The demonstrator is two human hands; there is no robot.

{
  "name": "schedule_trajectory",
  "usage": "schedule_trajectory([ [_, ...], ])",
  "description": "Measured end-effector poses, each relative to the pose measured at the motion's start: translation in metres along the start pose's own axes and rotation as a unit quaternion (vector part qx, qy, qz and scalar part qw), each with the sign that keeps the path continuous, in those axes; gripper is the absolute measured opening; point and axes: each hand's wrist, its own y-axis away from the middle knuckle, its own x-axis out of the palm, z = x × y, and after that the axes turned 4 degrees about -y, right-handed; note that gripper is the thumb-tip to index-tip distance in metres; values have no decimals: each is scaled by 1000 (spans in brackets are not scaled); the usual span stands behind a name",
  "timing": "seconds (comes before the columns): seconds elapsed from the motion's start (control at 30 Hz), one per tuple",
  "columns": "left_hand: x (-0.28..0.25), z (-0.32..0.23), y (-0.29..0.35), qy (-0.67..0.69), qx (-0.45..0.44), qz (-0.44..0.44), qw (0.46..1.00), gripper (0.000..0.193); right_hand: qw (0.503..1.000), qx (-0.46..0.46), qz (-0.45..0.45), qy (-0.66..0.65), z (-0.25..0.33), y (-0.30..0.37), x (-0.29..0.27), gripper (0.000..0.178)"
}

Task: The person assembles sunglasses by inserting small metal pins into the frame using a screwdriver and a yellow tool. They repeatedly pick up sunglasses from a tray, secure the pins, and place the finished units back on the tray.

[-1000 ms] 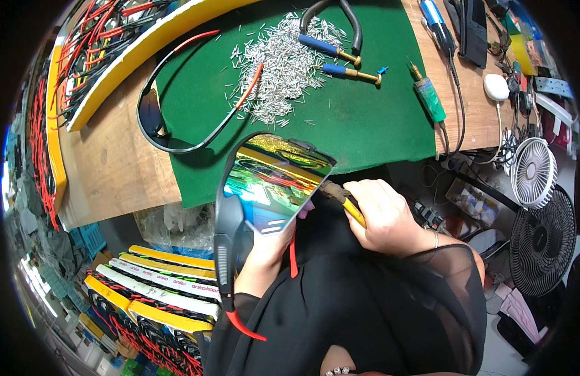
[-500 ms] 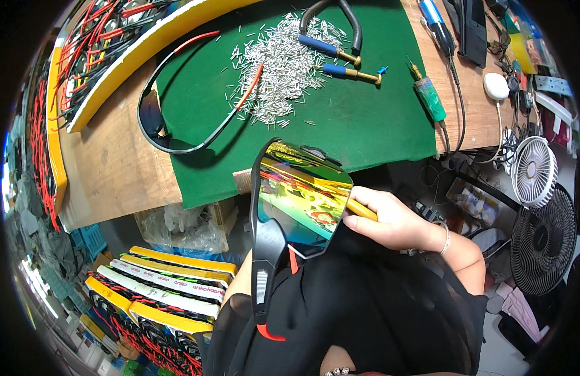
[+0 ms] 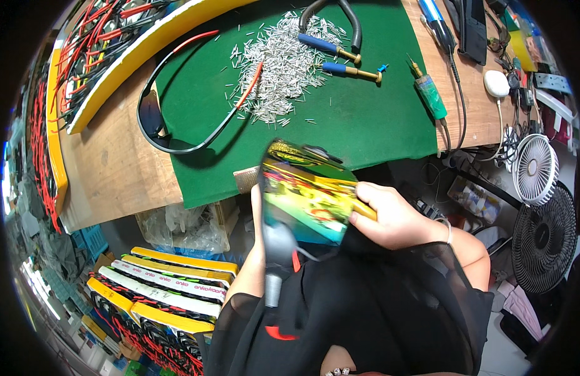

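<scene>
A pair of wraparound sunglasses [image 3: 305, 200] with a yellow-green mirrored lens and red-tipped temples is held up over my lap, slightly blurred. Behind its left side is my left hand [image 3: 257, 219], closed on the frame, its fingers mostly hidden. At the lens's right edge, my right hand [image 3: 390, 216] is closed around a yellow-handled tool [image 3: 363, 208]; the tool's working end cannot be made out. Farther off, a second pair of sunglasses [image 3: 153, 116] with red tips lies upside down on the green mat [image 3: 365, 125].
Small metal pins [image 3: 274, 75] are heaped on the mat beside two blue-handled tools [image 3: 349, 71] and a green-handled tool [image 3: 430, 94]. Yellow-edged trays [image 3: 139, 37] of eyewear stand at left, more trays [image 3: 171, 316] below. A white fan [image 3: 533, 169] stands right.
The sunglasses have shifted slightly right and tilted. My left hand and forearm show more beside them. My right hand has moved slightly right, still with the yellow-handled tool.
</scene>
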Motion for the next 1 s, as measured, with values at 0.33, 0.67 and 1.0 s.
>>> schedule_trajectory([
  [0.33, 31, -41, 1, 10, -63, -38, 997, 26, 922, -176, -142, 313, -13, 2, 5, 39],
  [0.67, 13, -15, 2, -35, -28, -35, 998, 24, 997, 38, 35, -52, 2, 2, -10, 30],
  [1.0, 26, -31, 2, 13, -33, -54, 998, 28, 979, -98, -63, 168, -6, 1, 4, 29],
])
